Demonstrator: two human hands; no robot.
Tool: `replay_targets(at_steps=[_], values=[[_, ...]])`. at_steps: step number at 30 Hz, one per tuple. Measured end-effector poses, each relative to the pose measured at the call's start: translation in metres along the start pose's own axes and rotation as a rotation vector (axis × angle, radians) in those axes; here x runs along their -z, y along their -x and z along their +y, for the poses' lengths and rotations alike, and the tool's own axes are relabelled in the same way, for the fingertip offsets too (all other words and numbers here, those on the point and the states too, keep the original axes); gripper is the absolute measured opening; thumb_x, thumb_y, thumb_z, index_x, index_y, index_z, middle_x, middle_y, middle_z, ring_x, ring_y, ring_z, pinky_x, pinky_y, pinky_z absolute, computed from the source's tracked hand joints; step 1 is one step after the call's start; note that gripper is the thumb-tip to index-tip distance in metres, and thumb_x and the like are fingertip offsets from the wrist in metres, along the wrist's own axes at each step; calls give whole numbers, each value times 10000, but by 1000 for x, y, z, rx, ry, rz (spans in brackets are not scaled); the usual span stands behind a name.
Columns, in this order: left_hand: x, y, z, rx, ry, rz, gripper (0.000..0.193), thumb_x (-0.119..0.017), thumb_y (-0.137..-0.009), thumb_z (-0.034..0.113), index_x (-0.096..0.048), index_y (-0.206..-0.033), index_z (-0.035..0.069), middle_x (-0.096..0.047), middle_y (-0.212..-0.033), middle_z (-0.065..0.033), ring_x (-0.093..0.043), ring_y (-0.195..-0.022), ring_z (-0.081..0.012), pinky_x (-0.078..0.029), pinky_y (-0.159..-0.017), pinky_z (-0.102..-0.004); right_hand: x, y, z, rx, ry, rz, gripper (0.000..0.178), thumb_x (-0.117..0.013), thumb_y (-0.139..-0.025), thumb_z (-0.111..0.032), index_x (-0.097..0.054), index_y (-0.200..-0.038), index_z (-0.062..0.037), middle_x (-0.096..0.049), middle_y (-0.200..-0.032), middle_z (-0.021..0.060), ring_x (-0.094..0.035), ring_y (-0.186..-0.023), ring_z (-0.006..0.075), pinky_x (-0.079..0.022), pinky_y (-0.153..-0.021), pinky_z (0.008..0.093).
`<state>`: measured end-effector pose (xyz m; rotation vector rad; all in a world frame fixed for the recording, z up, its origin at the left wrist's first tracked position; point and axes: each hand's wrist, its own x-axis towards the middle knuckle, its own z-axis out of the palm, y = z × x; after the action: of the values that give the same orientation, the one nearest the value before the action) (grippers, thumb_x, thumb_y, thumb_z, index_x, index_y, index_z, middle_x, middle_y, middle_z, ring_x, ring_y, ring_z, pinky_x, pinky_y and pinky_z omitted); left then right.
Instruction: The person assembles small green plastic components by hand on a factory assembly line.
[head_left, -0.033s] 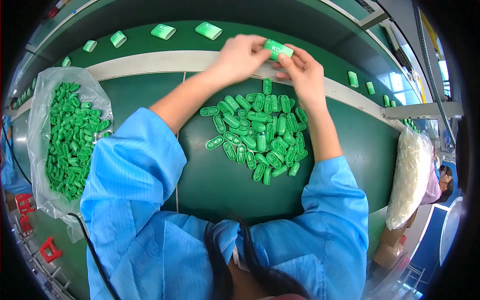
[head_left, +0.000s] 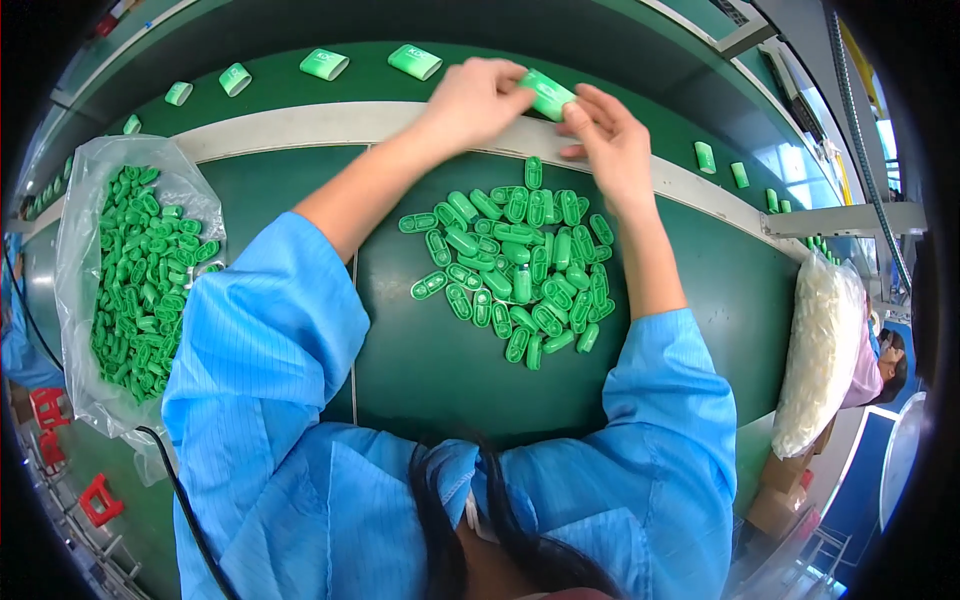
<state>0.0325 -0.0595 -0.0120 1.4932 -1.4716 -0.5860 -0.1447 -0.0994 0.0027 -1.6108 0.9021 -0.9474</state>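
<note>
Beyond a green surface (head_left: 440, 385) strewn with oval green pieces (head_left: 516, 254), one green case (head_left: 547, 95) is held at opposite ends by the left hand (head_left: 480, 98) and right hand (head_left: 613, 143).

Pieces (head_left: 517, 253) lie on the table (head_left: 450, 378), right of a bag (head_left: 79, 250).

Room right, crowding toward body

Gap between both hands' fingers (head_left: 588, 128) taken up by green sleeve (head_left: 547, 96). Right of fingers: bare stretch of belt (head_left: 668, 130), passable up to next sleeve (head_left: 705, 157); metal bracket (head_left: 850, 220) crosses farther along. Left of fingers: another sleeve (head_left: 414, 62) near, more beyond. Bodyward of fingers: white rail (head_left: 715, 200), then green cap pile (head_left: 540, 262) in the way. Bare worktop (head_left: 700, 290) flanks pile; clear bag (head_left: 75, 265) far left, white bag (head_left: 820, 350) far right.
</note>
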Motion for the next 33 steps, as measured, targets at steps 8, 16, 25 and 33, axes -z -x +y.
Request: replay_targets(at_steps=[8, 16, 25, 33], values=[[18, -26, -39, -445, -650, 405, 316, -571, -784, 262, -622, -989, 27, -640, -799, -142, -619, -756, -293, -486, -733, -362, 115, -34, 42, 235, 1153, 382, 365, -631, -747, -252, -600, -1059, -64, -621, -978, 151, -580, -895, 292, -462, -781, 372], [3, 36, 68, -63, -735, -319, 348, -661, -714, 361, -626, -629, 25, -608, -642, -163, -615, -654, -320, -501, -651, -392, 180, -49, 47, -157, 1293, 296, 520, -638, -707, -290, -523, -1161, -64, -597, -1039, 158, -569, -962, 297, -448, -845, 382], [8, 29, 34, 40, -232, -302, 299, -632, -751, 201, -607, -958, -13, -621, -755, -150, -630, -747, -264, -506, -702, -346, 70, -15, -13, -96, 337, -38, 338, -688, -722, -236, -618, -1001, -60, -594, -735, 19, -534, -638, 69, -415, -542, 203], [12, 32, 12, 221, 623, -157, 356, -587, -834, 113, -528, -1178, 47, -603, -992, -82, -606, -832, -122, -502, -751, -227, 2, 11, -6, -233, -225, -253, 280, -601, -825, -97, -517, -1072, 7, -615, -860, 58, -581, -746, 94, -474, -662, 204]])
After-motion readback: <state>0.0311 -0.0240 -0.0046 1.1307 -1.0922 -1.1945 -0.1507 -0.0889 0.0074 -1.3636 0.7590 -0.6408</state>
